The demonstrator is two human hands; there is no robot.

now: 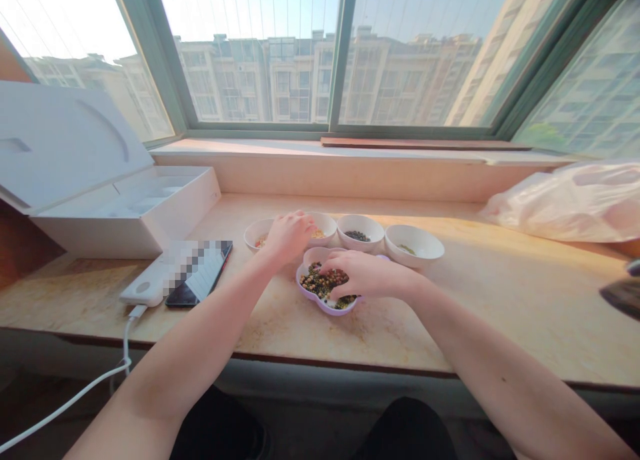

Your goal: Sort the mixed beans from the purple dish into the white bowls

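Head view: with right fingers (334,263) spread among beans (317,284), cannot judge left fingers (302,224); might spill from dish (329,309) below if hasty.

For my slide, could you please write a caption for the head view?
Right hand in a lilac dish of mixed beans, left hand over a white bowl, near a window.

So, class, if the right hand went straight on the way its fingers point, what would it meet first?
Most likely the beans in the purple dish: the right hand points down into them. It may even be touching them; depth is hard to judge here.
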